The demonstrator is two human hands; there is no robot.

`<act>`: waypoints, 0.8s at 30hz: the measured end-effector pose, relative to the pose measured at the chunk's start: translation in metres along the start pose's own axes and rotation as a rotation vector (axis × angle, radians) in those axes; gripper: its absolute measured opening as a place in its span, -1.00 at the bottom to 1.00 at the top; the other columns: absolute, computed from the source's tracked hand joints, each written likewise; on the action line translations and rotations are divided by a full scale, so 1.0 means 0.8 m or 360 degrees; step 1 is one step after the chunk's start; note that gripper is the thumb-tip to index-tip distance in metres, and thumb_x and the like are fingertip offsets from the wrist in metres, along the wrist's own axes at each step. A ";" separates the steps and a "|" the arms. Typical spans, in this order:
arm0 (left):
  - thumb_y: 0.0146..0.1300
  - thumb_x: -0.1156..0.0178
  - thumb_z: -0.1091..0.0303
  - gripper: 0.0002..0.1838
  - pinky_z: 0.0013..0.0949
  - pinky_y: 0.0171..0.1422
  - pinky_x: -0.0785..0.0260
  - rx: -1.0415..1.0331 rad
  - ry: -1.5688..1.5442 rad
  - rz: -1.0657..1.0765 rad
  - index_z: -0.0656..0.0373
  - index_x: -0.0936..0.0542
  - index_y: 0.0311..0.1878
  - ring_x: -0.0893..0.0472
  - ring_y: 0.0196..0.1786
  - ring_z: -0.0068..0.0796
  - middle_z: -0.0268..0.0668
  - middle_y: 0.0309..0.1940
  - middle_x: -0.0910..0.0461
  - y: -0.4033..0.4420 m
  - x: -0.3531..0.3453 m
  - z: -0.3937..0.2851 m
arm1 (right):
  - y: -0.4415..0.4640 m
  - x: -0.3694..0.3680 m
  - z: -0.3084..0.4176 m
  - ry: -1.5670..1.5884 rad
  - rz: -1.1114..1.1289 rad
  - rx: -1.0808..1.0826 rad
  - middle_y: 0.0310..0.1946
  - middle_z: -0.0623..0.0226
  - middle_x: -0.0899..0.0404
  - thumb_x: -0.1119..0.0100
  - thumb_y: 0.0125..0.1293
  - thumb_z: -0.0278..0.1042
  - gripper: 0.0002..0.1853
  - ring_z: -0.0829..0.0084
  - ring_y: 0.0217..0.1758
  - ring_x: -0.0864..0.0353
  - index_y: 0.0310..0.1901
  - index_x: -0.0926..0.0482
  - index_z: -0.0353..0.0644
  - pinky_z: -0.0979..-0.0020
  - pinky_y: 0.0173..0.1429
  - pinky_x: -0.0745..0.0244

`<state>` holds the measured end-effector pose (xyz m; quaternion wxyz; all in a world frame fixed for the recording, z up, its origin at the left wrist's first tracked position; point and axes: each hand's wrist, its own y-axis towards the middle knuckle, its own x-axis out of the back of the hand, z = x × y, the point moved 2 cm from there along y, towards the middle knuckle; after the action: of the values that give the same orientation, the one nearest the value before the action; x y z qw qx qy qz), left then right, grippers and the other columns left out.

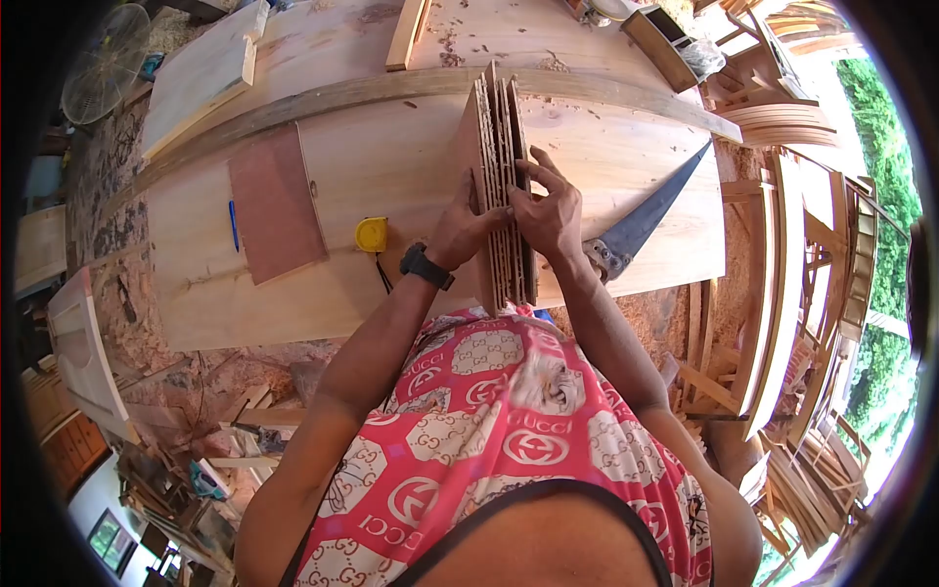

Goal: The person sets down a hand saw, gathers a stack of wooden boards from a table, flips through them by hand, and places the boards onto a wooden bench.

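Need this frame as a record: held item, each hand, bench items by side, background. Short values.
held item: stack of thin boards, standing on edge
left hand: on the stack's left side; watch on wrist
right hand: fingers at the stack's right side
bench left: yellow tape measure, reddish sheet, blue pen
bench right: handsaw, blade tip pointing away from the person
background: fan far left, stacked lumber right

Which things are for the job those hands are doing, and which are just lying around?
Part of the job:
thin boards, bunched together
left hand and right hand, both on the boards

Seemingly just lying about, though the tools might be used too:
yellow tape measure
blue pen
saw
reddish panel
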<state>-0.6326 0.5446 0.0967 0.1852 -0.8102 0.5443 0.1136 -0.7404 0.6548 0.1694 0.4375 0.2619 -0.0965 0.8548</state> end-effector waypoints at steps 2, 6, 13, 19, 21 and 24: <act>0.40 -0.29 0.39 -0.25 -0.29 0.32 -0.52 -0.0018 -0.0009 0.0005 0.19 -0.16 0.55 -0.63 0.23 -0.38 -0.16 0.26 -0.57 -0.001 0.000 -0.001 | 0.000 0.002 0.004 0.0046 0.0014 -0.0037 0.35 -0.28 -0.49 -0.23 0.19 -0.45 -0.57 -0.12 0.31 -0.64 0.10 -0.69 -0.43 0.15 0.23 -0.68; 0.41 -0.29 0.39 -0.26 -0.30 0.33 -0.52 -0.0053 0.0009 0.0046 0.21 -0.16 0.55 -0.62 0.23 -0.41 -0.16 0.26 -0.57 -0.005 -0.007 -0.019 | 0.000 0.001 -0.004 -0.0008 -0.0045 0.0055 0.35 -0.27 -0.49 -0.21 0.19 -0.48 -0.56 -0.11 0.29 -0.66 0.13 -0.69 -0.38 0.21 0.15 -0.72; 0.41 -0.31 0.37 -0.23 -0.35 0.26 -0.54 -0.0090 0.0084 -0.0017 0.27 -0.14 0.57 -0.63 0.18 -0.45 -0.17 0.23 -0.57 -0.002 -0.002 -0.006 | 0.000 0.004 0.010 -0.0007 0.0037 -0.0107 0.37 -0.31 -0.47 -0.27 0.17 -0.40 -0.59 -0.12 0.33 -0.62 0.08 -0.76 -0.24 0.15 0.27 -0.63; 0.40 -0.33 0.34 -0.19 -0.35 0.26 -0.54 0.0069 0.0149 -0.0094 0.28 -0.11 0.58 -0.62 0.18 -0.45 -0.18 0.22 -0.57 -0.007 0.002 -0.003 | 0.001 0.000 0.009 -0.0071 0.0023 -0.0046 0.39 -0.30 -0.45 -0.38 0.15 -0.33 -0.59 -0.14 0.38 -0.57 0.05 -0.76 -0.26 0.15 0.43 -0.50; 0.41 -0.33 0.33 -0.19 -0.35 0.26 -0.54 0.0050 0.0090 -0.0072 0.28 -0.12 0.58 -0.62 0.19 -0.44 -0.18 0.22 -0.57 -0.006 0.001 -0.004 | 0.002 0.000 0.010 -0.0053 0.0028 -0.0047 0.39 -0.30 -0.45 -0.40 0.14 -0.32 -0.59 -0.15 0.39 -0.56 0.04 -0.77 -0.26 0.14 0.44 -0.49; 0.43 -0.32 0.33 -0.21 -0.35 0.27 -0.54 0.0036 0.0007 -0.0032 0.27 -0.12 0.57 -0.63 0.19 -0.44 -0.17 0.23 -0.57 -0.003 0.002 0.000 | 0.001 -0.001 0.012 -0.0066 0.0030 -0.0039 0.39 -0.29 -0.45 -0.41 0.13 -0.31 -0.58 -0.15 0.39 -0.56 0.04 -0.76 -0.26 0.14 0.42 -0.51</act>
<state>-0.6294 0.5443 0.0963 0.1942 -0.8138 0.5379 0.1038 -0.7370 0.6500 0.1773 0.4304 0.2733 -0.1184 0.8521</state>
